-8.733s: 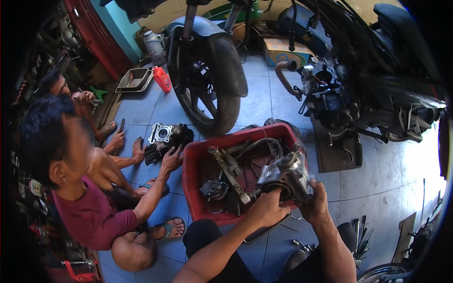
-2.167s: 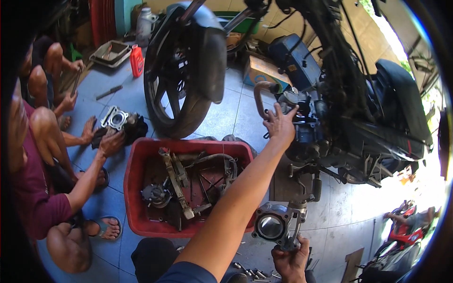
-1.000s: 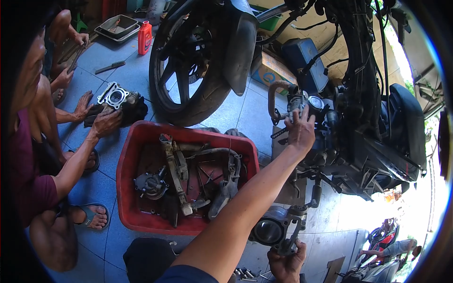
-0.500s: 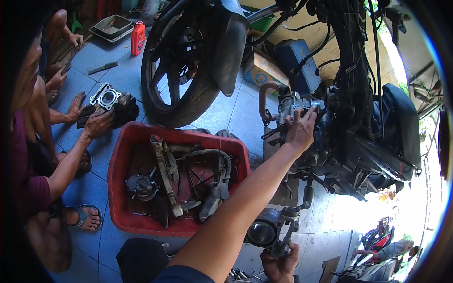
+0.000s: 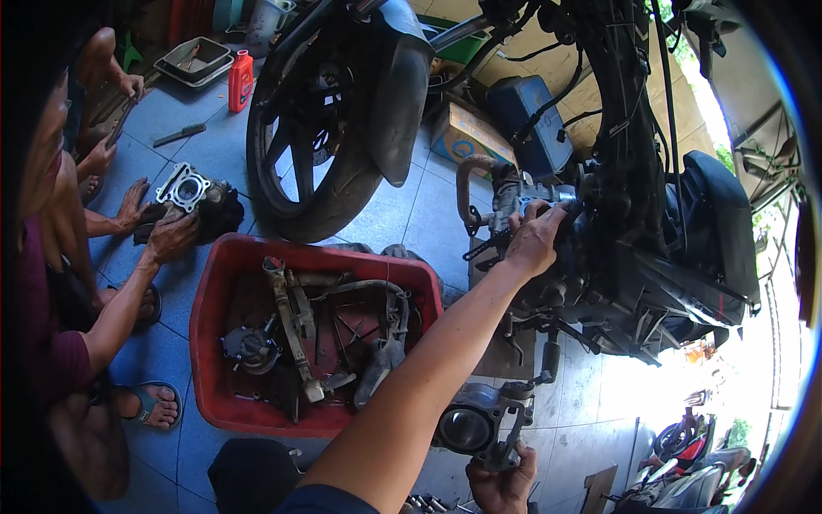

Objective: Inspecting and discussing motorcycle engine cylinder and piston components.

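Note:
My left hand (image 5: 534,242) reaches across to the engine (image 5: 514,195) of the motorcycle, its fingers curled against a shiny silver round part (image 5: 558,192); what lies beneath the fingertips is hidden. Low in the view, my right hand (image 5: 507,481) grips a grey metal cylinder block (image 5: 490,420) by its lower edge, with the round bore facing up. A red plastic tub (image 5: 318,426) of used engine parts sits below my left forearm. A co-worker's hand (image 5: 171,233) rests on a cylinder head with a silver gasket (image 5: 181,188) lying on a dark cloth.
The front wheel (image 5: 318,214) stands beyond the tub. A red oil bottle (image 5: 241,81), a dark flat tool (image 5: 180,134) and black trays (image 5: 195,62) lie at the far left. A cardboard box (image 5: 469,137) and a blue case (image 5: 535,120) stand behind the engine. Loose bolts (image 5: 428,504) lie near the bottom edge.
My view has shifted slightly. The fingers of my left hand have come closer round the silver part. My right hand keeps its hold on the cylinder block.

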Demonstrator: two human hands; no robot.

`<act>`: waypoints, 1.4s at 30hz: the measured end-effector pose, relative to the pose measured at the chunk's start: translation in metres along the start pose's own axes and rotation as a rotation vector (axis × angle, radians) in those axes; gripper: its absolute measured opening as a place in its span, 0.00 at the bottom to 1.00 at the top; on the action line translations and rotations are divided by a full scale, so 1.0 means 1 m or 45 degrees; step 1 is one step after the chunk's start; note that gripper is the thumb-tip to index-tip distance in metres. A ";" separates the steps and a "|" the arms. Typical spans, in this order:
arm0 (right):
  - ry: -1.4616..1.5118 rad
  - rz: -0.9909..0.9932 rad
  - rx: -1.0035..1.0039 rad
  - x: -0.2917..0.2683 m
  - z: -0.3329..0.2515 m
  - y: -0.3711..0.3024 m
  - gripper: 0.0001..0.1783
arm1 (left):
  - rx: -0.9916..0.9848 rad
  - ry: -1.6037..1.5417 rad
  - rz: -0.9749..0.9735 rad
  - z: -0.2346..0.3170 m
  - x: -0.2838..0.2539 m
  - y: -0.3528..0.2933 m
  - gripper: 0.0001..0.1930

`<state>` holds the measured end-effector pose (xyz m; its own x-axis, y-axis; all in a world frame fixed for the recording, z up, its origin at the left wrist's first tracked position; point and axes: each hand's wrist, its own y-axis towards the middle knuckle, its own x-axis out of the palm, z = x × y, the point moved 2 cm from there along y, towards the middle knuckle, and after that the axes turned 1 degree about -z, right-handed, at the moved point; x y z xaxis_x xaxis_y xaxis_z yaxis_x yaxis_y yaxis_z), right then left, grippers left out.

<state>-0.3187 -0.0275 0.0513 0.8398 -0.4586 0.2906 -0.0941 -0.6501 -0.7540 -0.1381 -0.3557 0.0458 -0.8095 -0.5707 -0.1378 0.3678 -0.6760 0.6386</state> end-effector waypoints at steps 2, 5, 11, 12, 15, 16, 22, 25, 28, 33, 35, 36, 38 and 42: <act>0.028 -0.077 0.002 -0.002 0.001 0.002 0.11 | 0.034 0.037 0.032 -0.003 -0.001 -0.001 0.33; 0.034 -0.092 0.022 -0.002 0.000 0.001 0.12 | 0.054 0.071 0.071 -0.002 -0.003 0.001 0.30; -0.036 0.034 0.002 0.008 -0.001 -0.006 0.14 | -0.105 0.094 -0.036 -0.005 -0.003 0.010 0.28; -0.036 0.032 0.004 0.007 -0.001 -0.005 0.14 | -0.128 0.094 -0.076 -0.008 -0.002 0.012 0.28; -0.030 -0.074 0.014 -0.002 -0.001 0.000 0.15 | -0.120 0.041 -0.162 -0.010 0.000 0.015 0.30; -0.012 -0.074 0.015 -0.003 0.000 0.001 0.15 | -0.118 0.042 -0.161 -0.011 0.000 0.016 0.30; -0.007 0.000 0.007 -0.002 -0.003 0.000 0.17 | -0.233 -0.151 -0.076 0.006 -0.008 0.022 0.32; 0.020 -0.049 0.029 -0.012 -0.002 0.004 0.18 | -0.432 -0.468 -0.005 -0.002 -0.007 0.040 0.27; 0.019 -0.063 0.020 -0.005 0.001 -0.003 0.19 | -0.638 -0.740 0.110 -0.027 0.001 0.057 0.14; 0.065 -0.078 0.006 -0.011 -0.002 0.003 0.22 | -0.639 -0.844 0.114 -0.033 0.009 0.067 0.12; 0.032 -0.111 0.013 -0.022 -0.001 0.010 0.23 | -0.778 -0.968 0.000 -0.031 0.007 0.069 0.13; 0.097 -0.165 0.059 -0.025 -0.004 0.013 0.23 | -0.844 -0.983 -0.051 -0.025 0.008 0.071 0.16; 0.096 -0.180 0.055 -0.024 -0.006 0.008 0.22 | -0.846 -0.950 -0.088 -0.025 0.006 0.074 0.18; 0.060 -0.201 0.073 -0.016 -0.008 -0.002 0.20 | -0.827 -0.932 -0.083 -0.041 0.008 0.082 0.22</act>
<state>-0.3364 -0.0231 0.0528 0.8154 -0.3827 0.4343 0.0686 -0.6811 -0.7290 -0.0952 -0.4352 0.0660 -0.8403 -0.2409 0.4857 0.3148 -0.9462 0.0754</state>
